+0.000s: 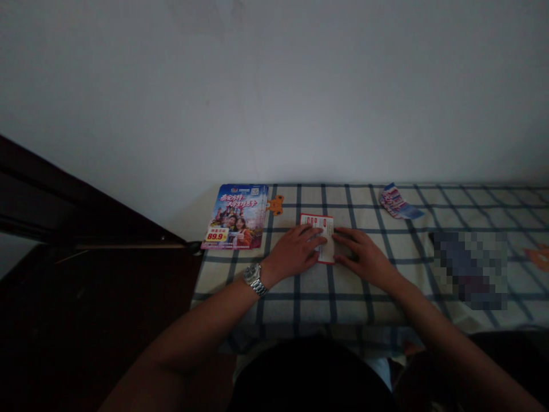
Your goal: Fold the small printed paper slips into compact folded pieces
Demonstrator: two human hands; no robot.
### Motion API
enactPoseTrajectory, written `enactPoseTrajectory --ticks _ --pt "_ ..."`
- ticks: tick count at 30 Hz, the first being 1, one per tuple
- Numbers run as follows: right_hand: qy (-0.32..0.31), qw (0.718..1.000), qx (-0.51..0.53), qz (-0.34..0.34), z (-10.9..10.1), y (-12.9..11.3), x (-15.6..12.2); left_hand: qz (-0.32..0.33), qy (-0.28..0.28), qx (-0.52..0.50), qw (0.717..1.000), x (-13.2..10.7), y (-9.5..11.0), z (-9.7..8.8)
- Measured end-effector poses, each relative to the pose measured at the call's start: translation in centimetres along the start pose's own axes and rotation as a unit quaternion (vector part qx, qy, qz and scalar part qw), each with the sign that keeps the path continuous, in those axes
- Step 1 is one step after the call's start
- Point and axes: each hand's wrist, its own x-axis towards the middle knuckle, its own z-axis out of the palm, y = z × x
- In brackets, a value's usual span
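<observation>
A narrow paper leaflet [326, 247], white with a red border and printed text, lies on the checked tablecloth in front of me; it looks folded. My left hand [299, 249], with a metal watch at the wrist, rests its fingers flat over the leaflet's left part and covers some of it. At the right edge, my right hand [359, 256] touches the paper with its fingers apart and slightly bent. To the left lies a stack of colourful flyers [235, 220], printed side up.
The tablecloth [274, 312] runs along a white wall. At the back right sit several folded flyers [397, 203], fanned out. A blurred-out dark object [469, 272] lies at the right. An orange-brown bear figure [275, 204] shows beside the stack. Dark furniture [64, 194] stands left.
</observation>
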Motion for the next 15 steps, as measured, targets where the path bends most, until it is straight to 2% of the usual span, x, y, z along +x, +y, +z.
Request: enactPoseTrajectory --ticks 8,15 --pt "0.05 0.997 -0.049 0.039 1.2 0.3 2.3 -0.004 -0.001 -0.002 1.0 0.0 0.0 0.1" --pt "0.071 0.988 -0.102 0.086 1.3 0.8 4.8 -0.003 -0.002 -0.002 1.0 -0.1 0.0 0.1"
